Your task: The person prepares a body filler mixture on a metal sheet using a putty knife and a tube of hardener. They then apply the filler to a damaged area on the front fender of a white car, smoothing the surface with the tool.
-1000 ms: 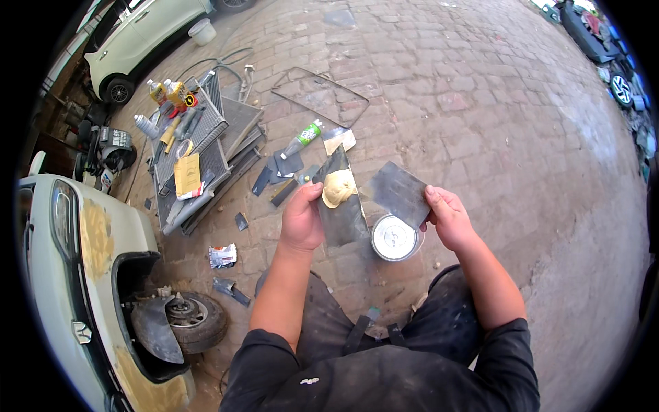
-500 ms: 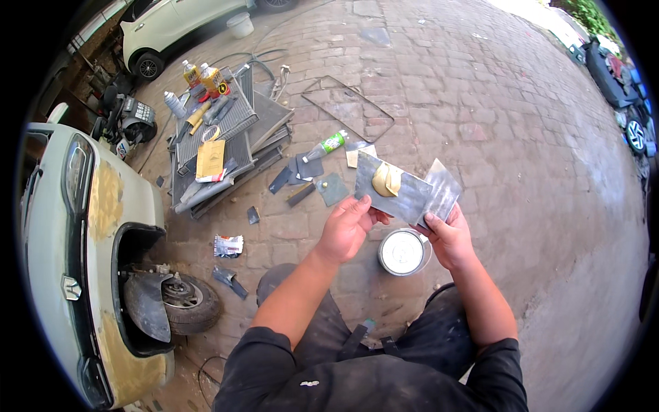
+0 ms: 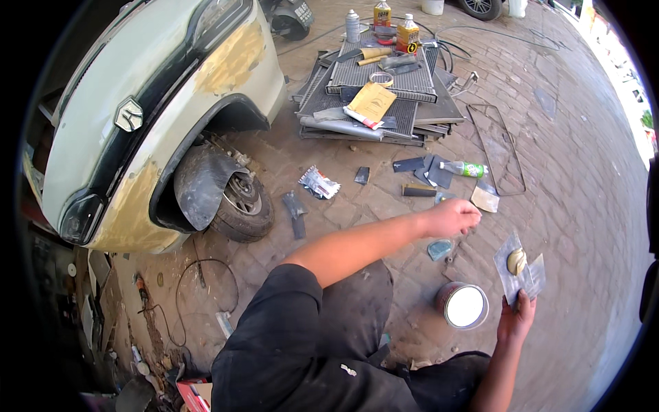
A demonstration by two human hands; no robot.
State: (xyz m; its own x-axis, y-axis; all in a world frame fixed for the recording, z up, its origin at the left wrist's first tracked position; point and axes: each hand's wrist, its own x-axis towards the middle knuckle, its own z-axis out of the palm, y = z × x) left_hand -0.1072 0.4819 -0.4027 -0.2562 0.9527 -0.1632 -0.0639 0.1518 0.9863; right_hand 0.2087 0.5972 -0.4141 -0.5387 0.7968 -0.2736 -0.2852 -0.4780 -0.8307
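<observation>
Two plates (image 3: 509, 280) are gripped at their near end by the right hand (image 3: 517, 317), which is closed on them with the thumb pressed over the edge, and a lump of tan putty (image 3: 517, 261) is borne on the face of the longer one. That plate's long axis is pointed forward from the grip, so the putty is set beyond the right thumb, with the second plate overlapped at its right side. By the left hand (image 3: 452, 218) a place is taken up and to the left of the putty, well apart from it; its fingers are drawn together, and whether anything small is pinched there cannot be told. To the putty, the right hand is clearly the nearer; to the pale sheet (image 3: 485, 200) on the paving (image 3: 570, 213), just beyond the left fingertips, the left. Farther forward, a bottle (image 3: 465, 169) is seen lying on its side. The can (image 3: 465, 306), its top bright white, is stood just left of the right hand.
</observation>
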